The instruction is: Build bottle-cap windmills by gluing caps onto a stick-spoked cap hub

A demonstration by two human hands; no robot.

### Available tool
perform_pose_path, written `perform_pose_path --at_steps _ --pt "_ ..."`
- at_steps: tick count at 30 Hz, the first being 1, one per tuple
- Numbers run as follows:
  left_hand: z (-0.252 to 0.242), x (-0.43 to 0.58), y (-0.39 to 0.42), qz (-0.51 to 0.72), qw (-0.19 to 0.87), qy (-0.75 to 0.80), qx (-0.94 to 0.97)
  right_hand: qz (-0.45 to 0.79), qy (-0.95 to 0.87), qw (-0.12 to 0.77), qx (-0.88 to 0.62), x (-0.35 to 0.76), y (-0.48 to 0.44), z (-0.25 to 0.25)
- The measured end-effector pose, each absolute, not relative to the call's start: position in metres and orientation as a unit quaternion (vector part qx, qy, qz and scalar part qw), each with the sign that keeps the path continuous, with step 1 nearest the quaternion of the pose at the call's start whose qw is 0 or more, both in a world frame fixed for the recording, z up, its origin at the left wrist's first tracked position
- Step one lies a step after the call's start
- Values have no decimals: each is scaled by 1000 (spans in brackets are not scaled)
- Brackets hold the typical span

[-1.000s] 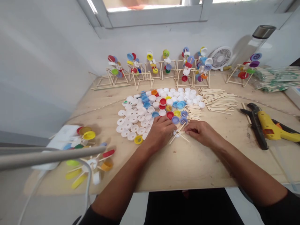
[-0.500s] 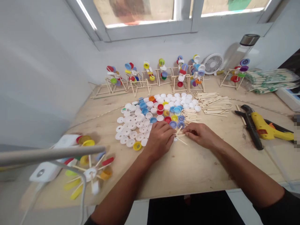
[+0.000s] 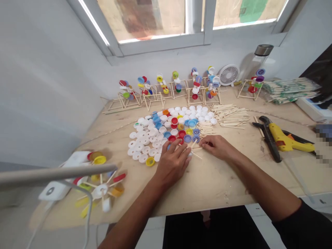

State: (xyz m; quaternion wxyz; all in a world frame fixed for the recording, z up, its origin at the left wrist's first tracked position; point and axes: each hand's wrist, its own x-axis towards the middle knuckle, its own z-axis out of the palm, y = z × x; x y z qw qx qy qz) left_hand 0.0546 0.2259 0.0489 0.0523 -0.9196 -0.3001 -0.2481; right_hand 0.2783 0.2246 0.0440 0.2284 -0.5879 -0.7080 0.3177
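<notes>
In front of me on the table lies a small hub with short wooden sticks (image 3: 197, 156) fanning out from it; its middle is partly covered by my left hand. My left hand (image 3: 173, 160) rests at the hub's left side, fingers spread apart over it and over the nearest caps. From the right, my right hand (image 3: 215, 147) pinches the end of a wooden stick (image 3: 197, 148) that points at the hub. Just beyond both hands spread many bottle caps (image 3: 145, 138), mostly white. Short cut sticks (image 3: 206, 128) are heaped behind my right hand.
A finished cap wheel (image 3: 100, 191) lies at left by a white power strip (image 3: 53, 190), under a blurred grey rod (image 3: 57, 172). Several stick frames with cap wheels (image 3: 195, 86) line the wall. A yellow glue gun (image 3: 282, 138) and longer sticks (image 3: 230, 116) are at right.
My left hand's fingers have spread and lifted from their closer grip at the hub. My right hand keeps its pinch on the stick. The whole view has shifted slightly.
</notes>
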Motion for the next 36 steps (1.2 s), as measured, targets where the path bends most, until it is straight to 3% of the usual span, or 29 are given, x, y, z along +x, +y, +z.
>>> perform_pose_path --at_steps 36 --pt "33 59 221 -238 102 -300 -918 388 -647 272 -597 281 228 36"
